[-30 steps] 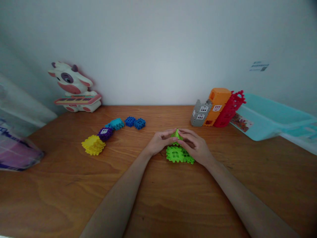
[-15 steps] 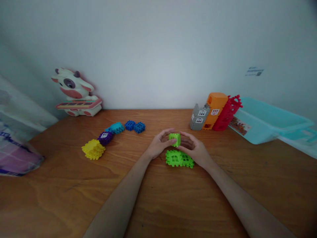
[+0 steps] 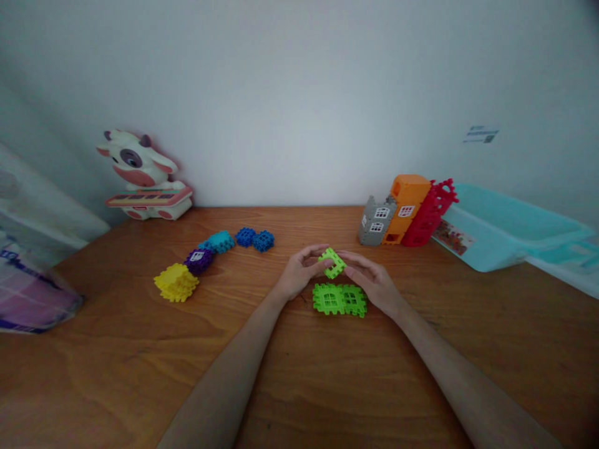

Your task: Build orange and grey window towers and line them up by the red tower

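The green block point(image 3: 333, 263) is held tilted between both hands, just beyond the joined green panels point(image 3: 339, 300). The left hand point(image 3: 302, 271) is half closed, with its fingertips against the block's left side. The right hand point(image 3: 367, 282) reaches in from the right, its fingers nearly straight and meeting the block's other side. The hands are turning the block over, with neither gripping it tightly. The panels lie flat on the wooden table point(image 3: 98, 380) near the hands. Farther left sit yellow point(image 3: 176, 282), purple point(image 3: 199, 260), teal point(image 3: 218, 242) and blue point(image 3: 246, 236) blocks. To the far right lean grey point(image 3: 375, 221), orange point(image 3: 406, 209) and red point(image 3: 429, 213) pieces beside a teal tray point(image 3: 486, 243).
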`<state>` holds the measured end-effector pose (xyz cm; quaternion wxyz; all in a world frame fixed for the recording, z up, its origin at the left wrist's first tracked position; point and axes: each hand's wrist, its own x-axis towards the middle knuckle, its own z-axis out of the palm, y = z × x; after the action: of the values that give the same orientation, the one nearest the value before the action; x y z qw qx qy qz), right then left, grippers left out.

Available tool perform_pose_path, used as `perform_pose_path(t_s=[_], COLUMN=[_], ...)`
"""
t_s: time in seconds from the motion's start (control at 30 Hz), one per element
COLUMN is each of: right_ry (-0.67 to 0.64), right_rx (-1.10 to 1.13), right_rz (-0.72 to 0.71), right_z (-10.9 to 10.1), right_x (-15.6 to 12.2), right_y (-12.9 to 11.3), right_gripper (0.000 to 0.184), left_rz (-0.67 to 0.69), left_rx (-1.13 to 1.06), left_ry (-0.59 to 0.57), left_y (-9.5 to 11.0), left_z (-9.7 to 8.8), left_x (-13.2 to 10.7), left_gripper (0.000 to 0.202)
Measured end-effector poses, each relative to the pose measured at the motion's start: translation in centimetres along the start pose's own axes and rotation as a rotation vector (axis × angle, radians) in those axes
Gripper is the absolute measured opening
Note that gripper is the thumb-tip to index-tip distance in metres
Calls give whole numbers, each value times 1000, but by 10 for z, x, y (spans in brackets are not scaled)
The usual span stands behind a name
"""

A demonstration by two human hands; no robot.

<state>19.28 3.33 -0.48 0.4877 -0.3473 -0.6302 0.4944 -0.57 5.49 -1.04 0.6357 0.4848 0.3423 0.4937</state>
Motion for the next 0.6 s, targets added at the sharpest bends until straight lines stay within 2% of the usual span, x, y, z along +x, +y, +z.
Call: perform_pose_path(t_s=[0.13,0.23,0.43,0.6], right_ry=[94,137,151,121], right_rx=[-126,-185,-254,-294], right_rz=[-56,-64,-80,-64], right_z=[0,0,1,2], right_x=[2,2,1,-1], right_y=[2,3,2,-1], right_gripper=[32,31,28,31], left_rz=[-39,-19,-6,-13], left_rx=[13,34,61,83], left_ry=[-9,35,-45,-53], left_y=[3,4,1,3], left_z=[2,4,2,2], left_x=[-2,-3,-3,-4], left_gripper=[52,45,46,47])
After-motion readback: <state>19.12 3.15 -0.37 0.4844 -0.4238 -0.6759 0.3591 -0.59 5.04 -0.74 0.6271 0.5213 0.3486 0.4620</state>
